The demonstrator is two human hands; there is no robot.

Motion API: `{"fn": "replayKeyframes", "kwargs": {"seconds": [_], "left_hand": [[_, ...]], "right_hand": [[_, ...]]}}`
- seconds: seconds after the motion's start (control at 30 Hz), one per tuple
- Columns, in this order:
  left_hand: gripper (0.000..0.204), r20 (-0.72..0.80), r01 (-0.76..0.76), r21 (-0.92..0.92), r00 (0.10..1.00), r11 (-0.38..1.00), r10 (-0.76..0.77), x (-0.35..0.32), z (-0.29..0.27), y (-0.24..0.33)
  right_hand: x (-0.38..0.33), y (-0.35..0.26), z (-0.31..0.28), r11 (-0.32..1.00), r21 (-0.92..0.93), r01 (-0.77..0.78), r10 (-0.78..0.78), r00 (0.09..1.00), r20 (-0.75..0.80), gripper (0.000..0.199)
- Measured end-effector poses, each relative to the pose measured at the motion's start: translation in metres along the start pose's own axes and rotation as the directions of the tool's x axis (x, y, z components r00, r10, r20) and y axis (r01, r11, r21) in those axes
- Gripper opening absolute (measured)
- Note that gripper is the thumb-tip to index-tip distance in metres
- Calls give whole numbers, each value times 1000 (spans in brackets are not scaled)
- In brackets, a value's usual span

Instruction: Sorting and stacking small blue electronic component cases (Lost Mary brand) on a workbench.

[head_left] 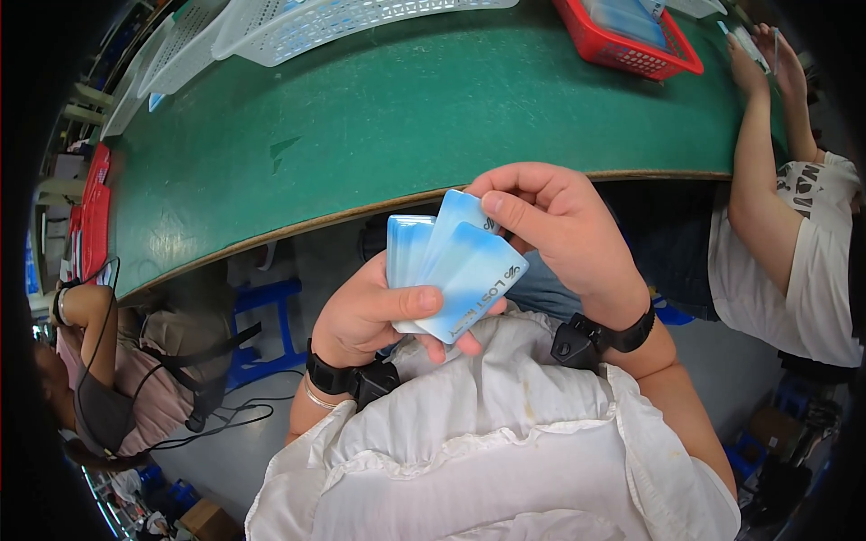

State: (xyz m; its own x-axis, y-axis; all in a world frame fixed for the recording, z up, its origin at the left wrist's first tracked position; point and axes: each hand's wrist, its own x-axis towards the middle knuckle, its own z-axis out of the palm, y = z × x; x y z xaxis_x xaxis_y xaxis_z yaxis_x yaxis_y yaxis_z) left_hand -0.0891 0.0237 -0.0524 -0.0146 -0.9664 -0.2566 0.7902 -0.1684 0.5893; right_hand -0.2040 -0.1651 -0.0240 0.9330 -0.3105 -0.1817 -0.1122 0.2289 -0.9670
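Note:
A fanned stack of blue-and-white cards (474, 281) rests in my left hand (379, 302), whose thumb presses on the front card while the fingers support the stack from beneath. At the upper right of the fan, my right hand (550, 216) pinches the corner of one card (458, 213) between thumb and fingers. That card sits behind the front one and still overlaps the stack. Both hands are above my lap, just short of the table edge. Dark printing runs along the front card's edge.
The green table (361, 126) spans ahead. White baskets (307, 32) and a red basket (631, 41) of blue packs stand at its far side; red trays (95, 216) are at its left end. Co-workers sit at both sides, one with raised hands (767, 63). A blue stool (266, 334) stands lower left.

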Motion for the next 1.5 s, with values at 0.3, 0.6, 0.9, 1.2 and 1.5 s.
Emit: {"fn": "replayKeyframes", "kwargs": {"seconds": [0.3,0.6,0.9,1.2,1.5], "left_hand": [[63,2,0,1,1000,1000,0,-1,-3,-2],[64,7,-13,26,1000,1000,13,-2,-3,-4],[74,21,-47,86,999,995,46,5,-1,-11],[78,21,-32,34,999,999,31,7,-2,-15],[73,88,-15,-39,996,999,19,7,-3,-14]], "right_hand": [[-2,0,2,1000,-8,-3,3,1000,5,18],[-2,4,3,998,20,64,-64,998,8,16],[-3,6,5,989,68,133,-130,990,-50,14],[-4,4,7,988,14,156,-155,985,-74,13],[-3,6,8,989,23,145,-143,986,-87,14]]}}
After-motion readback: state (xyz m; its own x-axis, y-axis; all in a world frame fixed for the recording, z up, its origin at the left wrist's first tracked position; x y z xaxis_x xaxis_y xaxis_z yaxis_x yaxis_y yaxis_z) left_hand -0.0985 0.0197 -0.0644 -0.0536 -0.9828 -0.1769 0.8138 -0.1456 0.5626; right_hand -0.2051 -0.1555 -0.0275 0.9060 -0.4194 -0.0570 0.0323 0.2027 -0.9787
